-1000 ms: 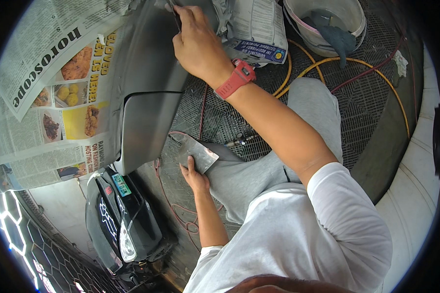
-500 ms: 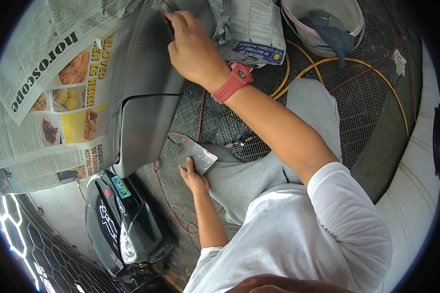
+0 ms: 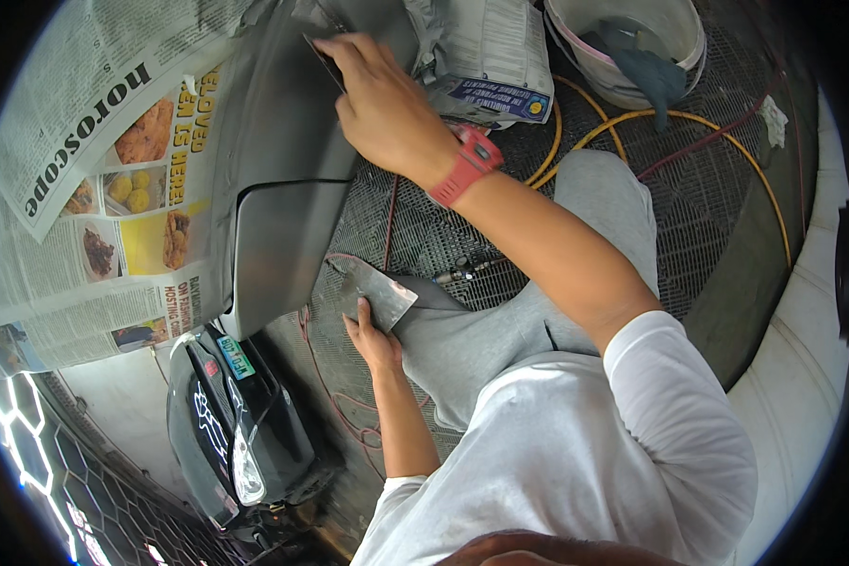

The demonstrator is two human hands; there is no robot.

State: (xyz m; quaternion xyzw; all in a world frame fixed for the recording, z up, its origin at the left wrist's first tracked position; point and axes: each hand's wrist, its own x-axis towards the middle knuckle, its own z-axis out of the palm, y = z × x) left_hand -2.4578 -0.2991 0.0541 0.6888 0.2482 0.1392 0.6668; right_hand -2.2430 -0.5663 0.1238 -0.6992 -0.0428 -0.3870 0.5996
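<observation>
My right hand point(image 3: 377, 104), with a red wristwatch point(image 3: 462, 170), has its fingers closed on a thin dark scraper blade point(image 3: 323, 58) at the upper part of a grey body panel point(image 3: 283, 141). Putty-like smears show near the blade. My left hand point(image 3: 373, 340) grips a thin, shiny metal plate point(image 3: 382, 292) over my thigh, low and right of the panel. Newspaper masking point(image 3: 94, 160) covers the area left of the panel. More paper point(image 3: 486, 47) is wrapped just right of my right hand.
A white bucket point(image 3: 627, 19) with a dark cloth point(image 3: 656, 85) stands at the upper right. Yellow point(image 3: 764, 189) and red hoses cross the grated floor point(image 3: 689, 226) near an air fitting point(image 3: 457, 274). A black motorbike point(image 3: 217, 424) stands at lower left. Hexagonal lights point(image 3: 14, 424) line the left edge.
My right hand moved slightly left and down, then back right and further down, the blade still in it. My left hand and the plate are nearly still.
</observation>
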